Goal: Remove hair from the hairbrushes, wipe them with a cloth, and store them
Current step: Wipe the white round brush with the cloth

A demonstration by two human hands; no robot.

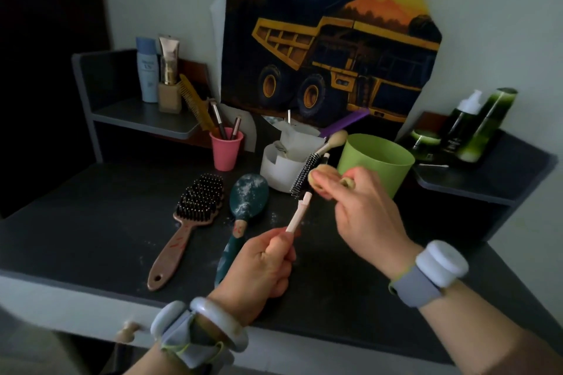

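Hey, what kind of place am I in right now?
Probably a bedroom dressing table: hairbrushes lie on the dark top, a pink cup holds makeup pencils, and lotion bottles stand on a side shelf.

Two hairbrushes were laid side by side on the desk (91,222): paddle brush (189,216) at left, oval brush (243,213) just to its right, back upward. Behind them a cup (226,151) holding pencils was stood; to its right a tub (280,167), with a round brush (307,169) leaned against it. A bucket (377,158) was placed right of the tub. Bottles (158,70) were kept on the left rear shelf (137,119).
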